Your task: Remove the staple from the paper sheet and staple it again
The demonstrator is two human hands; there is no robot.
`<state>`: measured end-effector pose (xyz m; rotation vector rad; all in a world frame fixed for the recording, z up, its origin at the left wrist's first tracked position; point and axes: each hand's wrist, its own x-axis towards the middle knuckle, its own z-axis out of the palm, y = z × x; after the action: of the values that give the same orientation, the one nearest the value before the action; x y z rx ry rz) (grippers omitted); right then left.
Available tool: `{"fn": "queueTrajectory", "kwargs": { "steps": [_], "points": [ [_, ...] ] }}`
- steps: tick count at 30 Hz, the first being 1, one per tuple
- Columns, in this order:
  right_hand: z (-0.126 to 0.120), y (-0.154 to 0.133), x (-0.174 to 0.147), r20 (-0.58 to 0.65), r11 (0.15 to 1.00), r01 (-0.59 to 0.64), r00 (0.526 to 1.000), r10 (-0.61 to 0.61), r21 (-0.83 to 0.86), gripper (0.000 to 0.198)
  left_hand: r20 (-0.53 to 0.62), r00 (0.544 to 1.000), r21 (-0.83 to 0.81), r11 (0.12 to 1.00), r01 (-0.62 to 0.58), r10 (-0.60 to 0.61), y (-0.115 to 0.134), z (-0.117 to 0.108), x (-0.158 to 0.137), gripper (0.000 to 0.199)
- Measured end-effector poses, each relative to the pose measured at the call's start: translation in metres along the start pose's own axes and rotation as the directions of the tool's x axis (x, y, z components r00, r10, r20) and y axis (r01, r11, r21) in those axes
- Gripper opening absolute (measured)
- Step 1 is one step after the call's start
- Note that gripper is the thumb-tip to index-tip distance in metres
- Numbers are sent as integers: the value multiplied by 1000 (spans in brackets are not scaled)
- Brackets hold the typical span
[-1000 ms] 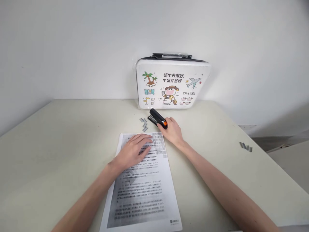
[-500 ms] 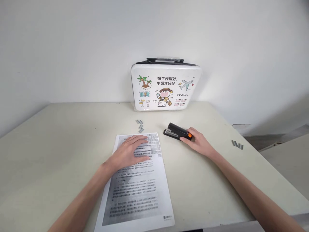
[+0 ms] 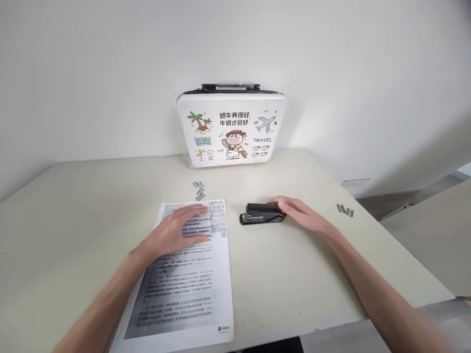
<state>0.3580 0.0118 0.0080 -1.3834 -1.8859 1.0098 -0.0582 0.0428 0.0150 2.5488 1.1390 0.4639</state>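
Observation:
My left hand [image 3: 180, 230] rests with fingers and thumb spread on the upper part of a printed sheet [image 3: 184, 294]. Black text and a column of barcode-like marks at the top right cover the page; I cannot tell whether more sheets lie under it. To the right of the paper, my right hand [image 3: 296, 213] grips the rear end of a black stapler [image 3: 263, 214]. Its jaw points left toward the sheet's edge, a short gap away. Just beyond the paper's top edge lie several strips of staples [image 3: 199, 190].
A white case [image 3: 235, 130] with cartoon prints and a black handle leans against the wall at the back of the table [image 3: 91, 211]. More staple strips [image 3: 345, 210] lie near the table's right edge, past my right forearm.
The stapler has swung from a slant to nearly level and come slightly nearer me, still in my right hand. My left hand stays on the paper. The whole view has shifted.

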Motion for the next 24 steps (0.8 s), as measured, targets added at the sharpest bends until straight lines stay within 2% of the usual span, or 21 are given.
{"fn": "queueTrajectory", "kwargs": {
  "steps": [4,8,12,16,19,24],
  "points": [
    [10,6,4,-111,999,-12,994,15,32,55,-35,999,25,1000,8,-7,4,-2,0,64],
    [17,9,8,-136,999,49,990,-46,22,52,-117,992,13,999,-39,41,16,4,7,41],
    [19,7,8,-159,995,100,982,-99,0,50,-113,985,10,992,-128,129,37,19,29,22],
    [18,3,4,-205,999,42,978,-34,35,53,-118,979,28,986,-162,164,63,38,62,18],
    [15,2,2,-190,996,47,981,-31,80,54,-132,978,47,987,-157,162,76,49,80,20],
    [14,8,4,-93,990,140,986,-141,-14,34,-131,978,56,987,-154,160,80,57,86,15]
  ]
}}
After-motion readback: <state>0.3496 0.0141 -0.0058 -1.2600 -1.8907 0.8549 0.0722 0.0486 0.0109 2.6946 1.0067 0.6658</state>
